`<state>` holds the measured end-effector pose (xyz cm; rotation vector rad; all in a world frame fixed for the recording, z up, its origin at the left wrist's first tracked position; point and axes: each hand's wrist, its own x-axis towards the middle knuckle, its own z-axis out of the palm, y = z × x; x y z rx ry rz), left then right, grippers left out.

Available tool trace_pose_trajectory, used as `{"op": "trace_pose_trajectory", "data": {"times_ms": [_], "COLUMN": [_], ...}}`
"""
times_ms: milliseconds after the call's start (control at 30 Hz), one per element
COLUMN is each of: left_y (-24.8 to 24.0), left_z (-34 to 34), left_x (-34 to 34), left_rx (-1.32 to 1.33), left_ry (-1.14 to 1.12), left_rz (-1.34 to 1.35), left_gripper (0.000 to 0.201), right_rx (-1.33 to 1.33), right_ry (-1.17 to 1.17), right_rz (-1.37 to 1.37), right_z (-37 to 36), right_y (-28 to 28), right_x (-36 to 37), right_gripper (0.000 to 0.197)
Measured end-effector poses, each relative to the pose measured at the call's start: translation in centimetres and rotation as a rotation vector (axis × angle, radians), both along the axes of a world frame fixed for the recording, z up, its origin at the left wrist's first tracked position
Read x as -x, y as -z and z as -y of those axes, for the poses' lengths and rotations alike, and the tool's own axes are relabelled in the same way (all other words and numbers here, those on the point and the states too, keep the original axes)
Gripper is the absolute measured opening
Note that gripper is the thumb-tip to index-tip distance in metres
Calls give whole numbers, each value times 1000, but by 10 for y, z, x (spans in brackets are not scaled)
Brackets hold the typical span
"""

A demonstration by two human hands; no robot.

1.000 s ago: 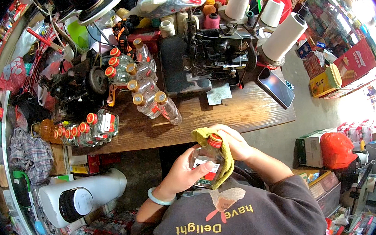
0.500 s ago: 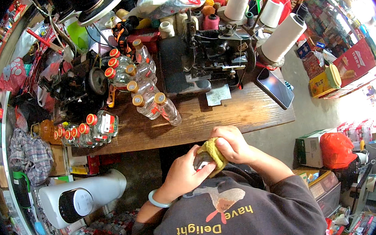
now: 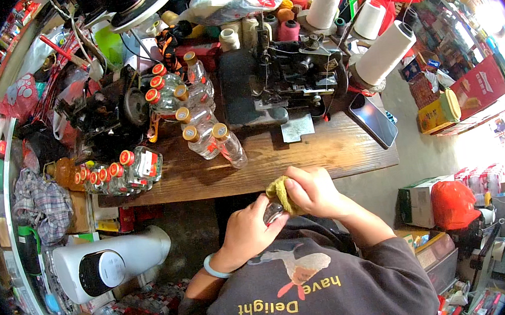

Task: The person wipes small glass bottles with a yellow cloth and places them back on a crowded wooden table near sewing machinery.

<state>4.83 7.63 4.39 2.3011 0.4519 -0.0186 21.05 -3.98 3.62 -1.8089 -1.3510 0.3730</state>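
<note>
In front of my chest, my left hand (image 3: 248, 227) is closed round a small glass bottle (image 3: 273, 212), most of it covered by fingers and cloth. My right hand (image 3: 313, 193) presses a yellow-green cloth (image 3: 281, 193) over the bottle's other end. On the wooden table (image 3: 278, 168) just beyond my hands stand clear glass bottles with gold caps (image 3: 219, 130). Bottles with red caps (image 3: 126, 157) form a row at the table's left edge, and more red-capped ones (image 3: 153, 95) stand farther back.
A black sewing machine (image 3: 302, 71) fills the back of the table, with white thread cones (image 3: 385, 53) around it. A phone (image 3: 373, 120) lies at the right edge beside a paper scrap (image 3: 297, 129). Below left is a white appliance (image 3: 140, 250); cartons (image 3: 418, 202) stand at right.
The cloth has shifted on the bottle and bunches higher, toward the table. My right hand has turned slightly with it, while my left keeps its hold. The view has moved a little.
</note>
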Motion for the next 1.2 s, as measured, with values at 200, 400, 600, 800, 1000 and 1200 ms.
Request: {"op": "trace_pose_trajectory", "data": {"times_ms": [200,400,600,800,1000,1200], "left_y": [18,12,11,8,2,-5], "left_z": [-5,-7,-8,1,-1,-3], "left_x": [8,4,3,1,2,1], "left_rx": [1258,1154,1639,140,-220,61], "left_ry": [132,237,10,25,35,-32], "left_rz": [153,155,-19,169,229,193], "left_gripper": [46,49,49,44,38,41], "right_rx": [-172,-4,-253,149,121,-113], "right_ry": [-344,-386,-337,-92,-148,-232], "right_rz": [-830,-1043,-255,185,-583,-702], "right_z": [13,15,4,-2,1,5], "right_y": [20,13,4,-18,12,19], "right_x": [-7,-14,-7,0,-17,-9], "right_gripper": [27,38,22,19,28,33]}}
